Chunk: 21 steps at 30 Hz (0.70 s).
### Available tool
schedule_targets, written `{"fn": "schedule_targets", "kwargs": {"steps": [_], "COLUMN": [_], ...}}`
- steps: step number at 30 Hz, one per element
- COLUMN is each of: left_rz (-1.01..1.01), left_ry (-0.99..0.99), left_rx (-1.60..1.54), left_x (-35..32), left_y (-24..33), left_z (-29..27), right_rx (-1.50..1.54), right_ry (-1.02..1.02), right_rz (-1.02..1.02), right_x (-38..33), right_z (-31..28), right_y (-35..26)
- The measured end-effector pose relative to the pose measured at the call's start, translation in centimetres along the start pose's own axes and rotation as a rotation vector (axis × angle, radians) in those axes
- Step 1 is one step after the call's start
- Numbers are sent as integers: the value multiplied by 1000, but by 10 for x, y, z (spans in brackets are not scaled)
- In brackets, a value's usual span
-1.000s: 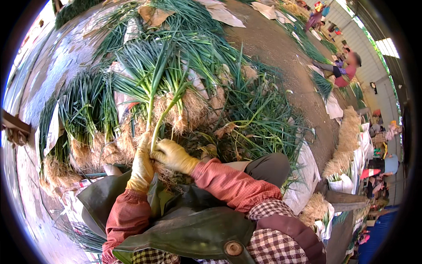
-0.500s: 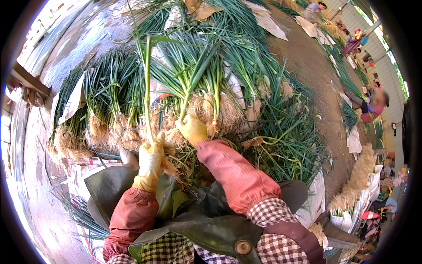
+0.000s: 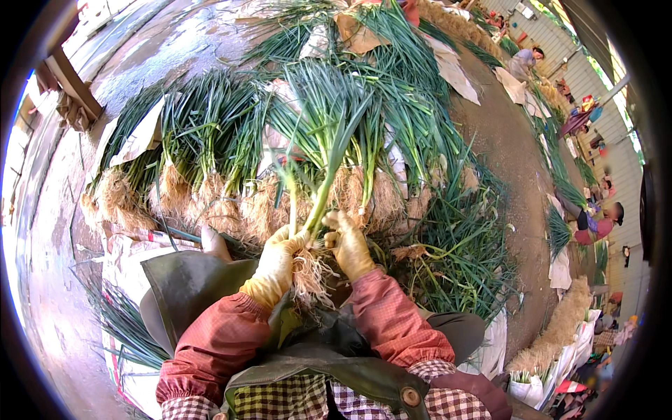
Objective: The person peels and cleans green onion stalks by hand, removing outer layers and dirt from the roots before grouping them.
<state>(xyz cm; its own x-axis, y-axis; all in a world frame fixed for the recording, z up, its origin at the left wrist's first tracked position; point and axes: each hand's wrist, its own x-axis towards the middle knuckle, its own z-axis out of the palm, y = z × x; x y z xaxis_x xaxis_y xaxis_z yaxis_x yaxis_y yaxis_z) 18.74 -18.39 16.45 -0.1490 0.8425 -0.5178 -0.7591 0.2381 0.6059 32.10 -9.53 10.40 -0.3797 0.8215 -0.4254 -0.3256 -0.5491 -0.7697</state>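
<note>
Between my two gloved hands sits a bunch of green onions [image 3: 323, 150], its pale roots [image 3: 311, 274] hanging just below my fingers and its long leaves fanning up and away from them. My left hand [image 3: 278, 260], in a yellow glove, is clenched around the stalks right above the roots. My right hand [image 3: 348, 243], gloved the same, presses against the stalks from the other side, fingers curled; I cannot tell whether it truly grips them or only steadies them. Beyond my fingertips lies a long row of bundled onions [image 3: 210, 154], roots turned toward me, leaves pointing away. Off to the right of my right fingers, loose green leaves [image 3: 458, 245] are scattered over the dirt ground [image 3: 507, 161]. Under my wrists I see red sleeves [image 3: 392, 322] and a dark green apron [image 3: 189, 280]. Far to the right, well apart from my hands, another person [image 3: 595, 220] crouches beside more onions.
</note>
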Motion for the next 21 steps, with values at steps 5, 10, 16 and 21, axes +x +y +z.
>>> {"fn": "schedule_targets", "kwargs": {"steps": [5, 10, 16, 21], "left_rz": [-241, -142, -21, 27], "left_ry": [-343, -316, -163, -121], "left_rx": [-381, -230, -56, -103], "left_x": [-16, 11, -1, -24], "left_y": [-8, -23, -35, -47], "left_z": [13, 1, 5, 16], "right_rx": [511, 396, 297, 227], "right_ry": [-443, -324, -247, -129], "right_rz": [-101, 91, -14, -73], "right_x": [1, -24, -17, -20], "right_z": [7, 6, -9, 7], "right_y": [-48, -38, -16, -16]}}
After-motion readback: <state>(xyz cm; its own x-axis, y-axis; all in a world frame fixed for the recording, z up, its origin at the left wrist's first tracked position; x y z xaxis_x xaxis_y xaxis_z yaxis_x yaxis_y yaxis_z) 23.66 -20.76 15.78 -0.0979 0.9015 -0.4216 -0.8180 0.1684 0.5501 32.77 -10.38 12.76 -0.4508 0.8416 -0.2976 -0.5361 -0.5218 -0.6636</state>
